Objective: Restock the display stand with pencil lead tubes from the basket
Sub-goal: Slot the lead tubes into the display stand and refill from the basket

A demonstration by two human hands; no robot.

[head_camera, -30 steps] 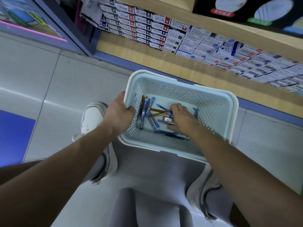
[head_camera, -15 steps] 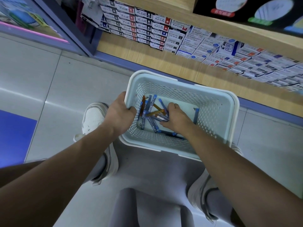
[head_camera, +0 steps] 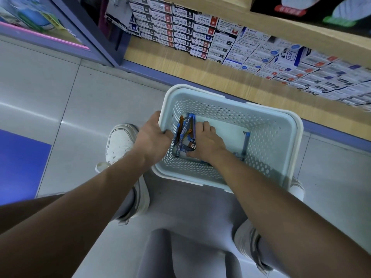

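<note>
Far left there's just a white shoe (head_camera: 120, 141) on the tiled floor (head_camera: 60, 97), nothing to worry about there. Next over, the left hand (head_camera: 152, 137) is clamped on the left rim of the pale perforated basket (head_camera: 297, 135), fingers hooked over the edge into the inside, so I'd say it's only there to steady things.

The bit that matters: the pencil lead tubes (head_camera: 185, 133), blue ones and a few orange, are bunched against the basket's left inner wall, right between the two hands. Most lie with their long axis running away from the person, and a couple are crossed at the near end. The right hand (head_camera: 208, 143) is down in the basket, clearly the nearer one for the pick, with the pile just to the left of its fingers (head_camera: 205, 125) and partly under them. They're bent over the tubes, but I can't tell if they've actually pinched any or are only resting on top.

Further right a lone blue tube (head_camera: 246, 143) lies by itself near the right wall, well apart from the bunch. My guess is the left wall is the obstacle, not much room to get round the pile.

Above, a wooden shelf (head_camera: 180, 65) carries stacked refill boxes (head_camera: 200, 33); I can't pick out the actual display stand.
</note>
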